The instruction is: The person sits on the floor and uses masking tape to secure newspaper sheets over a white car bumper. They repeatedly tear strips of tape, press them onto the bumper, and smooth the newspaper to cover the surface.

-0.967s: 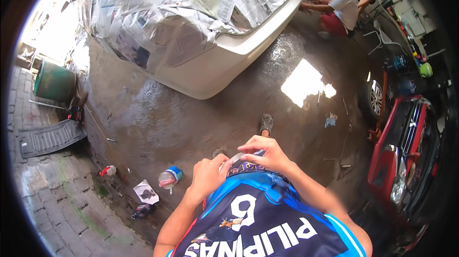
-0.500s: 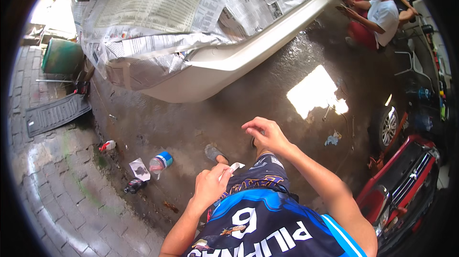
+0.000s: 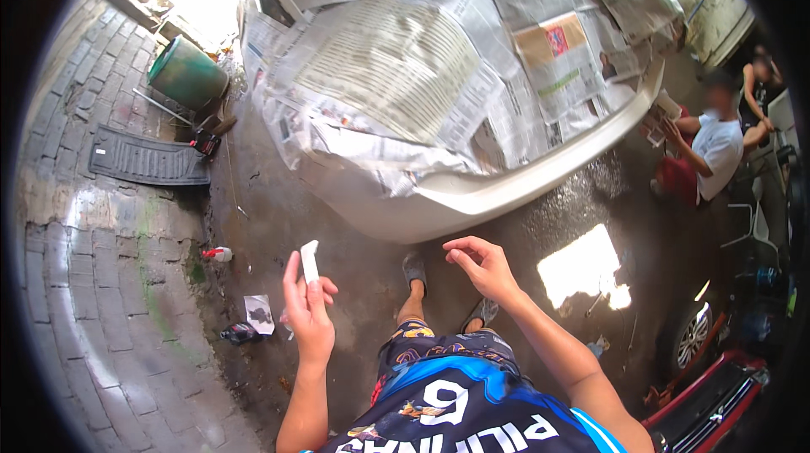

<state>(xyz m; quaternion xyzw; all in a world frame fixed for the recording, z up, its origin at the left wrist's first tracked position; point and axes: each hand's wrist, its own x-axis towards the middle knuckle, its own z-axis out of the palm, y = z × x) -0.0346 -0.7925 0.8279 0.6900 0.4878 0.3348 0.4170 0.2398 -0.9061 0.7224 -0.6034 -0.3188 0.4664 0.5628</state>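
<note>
Pinched between the fingers of the left hand (image 3: 308, 314) is a small white strip (image 3: 310, 261), matt and smooth, paper or thin card by its look. Beyond the curled fingertips of the empty right hand (image 3: 481, 267) curves a white car bumper (image 3: 506, 187), glossy painted plastic, with crinkled matt newspaper (image 3: 396, 65) taped over the body above it. Below both hands the concrete floor (image 3: 270, 225) is rough, dark and wet-shining in patches. Left of the left fingers lies worn brick paving (image 3: 93, 284) and a ribbed black rubber mat (image 3: 148, 162).
</note>
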